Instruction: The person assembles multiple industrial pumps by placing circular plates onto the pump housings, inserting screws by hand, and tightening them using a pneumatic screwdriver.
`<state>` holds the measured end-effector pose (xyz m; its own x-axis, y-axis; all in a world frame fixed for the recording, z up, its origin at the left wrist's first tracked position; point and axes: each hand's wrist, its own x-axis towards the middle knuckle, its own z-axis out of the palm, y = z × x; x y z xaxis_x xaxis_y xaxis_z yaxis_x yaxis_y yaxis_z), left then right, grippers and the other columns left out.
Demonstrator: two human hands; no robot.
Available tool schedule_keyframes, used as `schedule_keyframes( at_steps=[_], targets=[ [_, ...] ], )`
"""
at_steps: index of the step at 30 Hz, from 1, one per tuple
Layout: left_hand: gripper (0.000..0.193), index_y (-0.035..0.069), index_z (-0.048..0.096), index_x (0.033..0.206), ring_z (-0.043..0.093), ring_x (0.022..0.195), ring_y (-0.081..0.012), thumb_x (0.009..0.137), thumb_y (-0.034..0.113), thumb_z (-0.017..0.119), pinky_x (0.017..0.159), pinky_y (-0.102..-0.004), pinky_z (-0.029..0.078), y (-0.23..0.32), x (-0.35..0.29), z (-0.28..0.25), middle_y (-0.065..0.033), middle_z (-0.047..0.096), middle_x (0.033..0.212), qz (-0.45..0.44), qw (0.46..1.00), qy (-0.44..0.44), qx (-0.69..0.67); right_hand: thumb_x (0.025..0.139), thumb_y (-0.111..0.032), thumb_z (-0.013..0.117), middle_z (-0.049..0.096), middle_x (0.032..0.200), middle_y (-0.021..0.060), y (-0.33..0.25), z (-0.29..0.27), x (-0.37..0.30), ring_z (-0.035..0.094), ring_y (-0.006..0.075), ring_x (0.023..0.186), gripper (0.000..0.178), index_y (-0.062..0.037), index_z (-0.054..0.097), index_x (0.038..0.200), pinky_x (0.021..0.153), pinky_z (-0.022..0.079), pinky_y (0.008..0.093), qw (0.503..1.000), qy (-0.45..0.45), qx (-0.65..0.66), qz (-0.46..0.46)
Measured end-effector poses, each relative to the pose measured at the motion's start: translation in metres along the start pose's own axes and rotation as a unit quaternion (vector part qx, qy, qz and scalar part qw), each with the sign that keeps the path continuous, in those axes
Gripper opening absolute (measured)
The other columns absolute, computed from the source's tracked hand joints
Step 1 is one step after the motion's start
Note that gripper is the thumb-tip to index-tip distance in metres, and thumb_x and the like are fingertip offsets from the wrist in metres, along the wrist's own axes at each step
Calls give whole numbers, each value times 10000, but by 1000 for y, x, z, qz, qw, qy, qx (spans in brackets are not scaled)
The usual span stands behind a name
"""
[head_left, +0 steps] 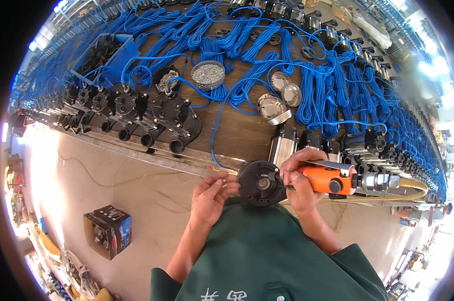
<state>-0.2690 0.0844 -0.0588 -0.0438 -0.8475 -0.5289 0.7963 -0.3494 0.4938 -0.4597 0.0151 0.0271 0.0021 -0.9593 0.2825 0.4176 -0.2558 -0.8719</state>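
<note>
My right hand point(303, 186) is wrapped round an orange air screwdriver point(327, 179) with a metal fitting and a yellowish hose at its rear. The tool's front end points left, at a round black pump part point(252, 189) with holes and a hub in its middle. That part stands at the bench edge, close against my green top. To its left, my left hand point(212, 194) is closed, thumb against curled fingers. A tiny pale bit shows at the fingertips, too small to name. Beside the pump part, a blue cable point(215, 143) runs along the bench.
The wooden bench point(237, 130) carries a dish of small metal pieces point(208, 73), perforated round metal covers point(274, 107), and many blue cable coils point(317, 95). Rows of black-topped pumps point(171, 118) line both sides. A blue crate point(106, 57) stands far left; a carton point(108, 232) lies on the floor.
</note>
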Motion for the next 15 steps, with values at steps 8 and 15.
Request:
schedule_keyframes(
  at_steps=[8,15],
  targets=[
    [215,-22,582,1079,681,719,-217,977,158,524,577,-287,542,0,-17,8,-159,679,910,-23,999,-45,-8,745,80,496,555,829,155,-4,30,-7,509,147,558,290,10,460,1024,588,482,308,991,-23,128,-10],
    [207,-24,596,1043,687,693,-213,970,161,540,547,-274,535,-2,-26,29,-135,684,838,-15,999,-40,14,748,94,489,547,825,159,-5,33,-14,510,160,561,300,-6,453,1028,552,468,298,989,-36,143,2]
  ],
)
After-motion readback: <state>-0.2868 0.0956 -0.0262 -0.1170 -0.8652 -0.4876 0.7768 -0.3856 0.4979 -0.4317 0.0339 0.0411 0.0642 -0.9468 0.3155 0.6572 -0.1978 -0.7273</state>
